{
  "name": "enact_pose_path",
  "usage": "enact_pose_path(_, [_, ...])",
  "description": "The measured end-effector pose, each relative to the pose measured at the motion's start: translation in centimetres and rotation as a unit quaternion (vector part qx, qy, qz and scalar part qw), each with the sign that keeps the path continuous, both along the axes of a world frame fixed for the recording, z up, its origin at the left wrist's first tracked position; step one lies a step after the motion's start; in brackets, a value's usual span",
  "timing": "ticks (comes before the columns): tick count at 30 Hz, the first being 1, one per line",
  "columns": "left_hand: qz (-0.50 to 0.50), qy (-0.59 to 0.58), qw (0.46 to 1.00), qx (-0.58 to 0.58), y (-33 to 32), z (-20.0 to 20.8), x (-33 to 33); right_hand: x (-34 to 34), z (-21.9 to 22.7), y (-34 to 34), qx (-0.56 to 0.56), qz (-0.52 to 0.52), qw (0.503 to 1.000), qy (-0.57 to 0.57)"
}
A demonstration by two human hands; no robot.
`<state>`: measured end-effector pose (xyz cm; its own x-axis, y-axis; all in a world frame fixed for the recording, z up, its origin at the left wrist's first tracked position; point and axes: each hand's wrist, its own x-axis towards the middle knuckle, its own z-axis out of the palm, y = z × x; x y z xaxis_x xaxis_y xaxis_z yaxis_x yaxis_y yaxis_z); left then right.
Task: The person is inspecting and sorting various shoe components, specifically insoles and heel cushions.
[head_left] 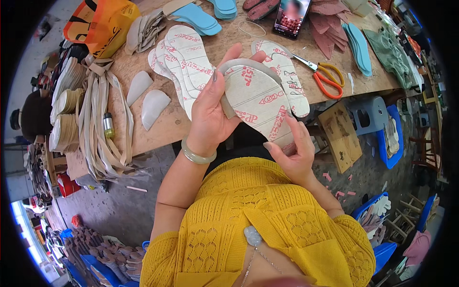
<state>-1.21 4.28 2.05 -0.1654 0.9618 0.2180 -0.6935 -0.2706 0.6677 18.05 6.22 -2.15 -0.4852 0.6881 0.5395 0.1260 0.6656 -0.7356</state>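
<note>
Between my hands, above the table's near edge, is a white shoe insole board point(253, 98) with red print and ruled lines. A thin grey piece point(267, 71) shows along its rounded broad end, under the board. My left hand point(210, 107) is closed on the broad end's left side, thumb on top and fingers behind. At the narrower end, my right hand point(296, 155) pinches the board between thumb and fingers. Just beyond lies another printed insole board point(296, 93) with a grey edge. A fanned stack of insole boards point(186, 55) rests left of my left hand.
Orange-and-yellow-handled scissors point(327, 79) lie on the wooden table point(165, 129) at right. Two pale half-round pieces point(155, 109) are at left, near hanging fabric strips point(98, 119). Blue insoles point(198, 19) and a phone point(290, 19) sit farther back. A wooden stool point(339, 136) stands at right.
</note>
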Motion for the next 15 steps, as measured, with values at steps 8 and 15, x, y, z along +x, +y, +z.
enact_pose_path(8, [-0.056,-0.11,0.992,0.033,0.1,-0.3,0.1,-0.3,0.1,0.1,-0.022,-0.008,1.0,-0.004])
enact_pose_path(15, [-0.025,0.049,0.997,-0.058,0.1,-1.2,-0.3,0.0,-0.4,0.3,0.007,-0.028,0.998,-0.056])
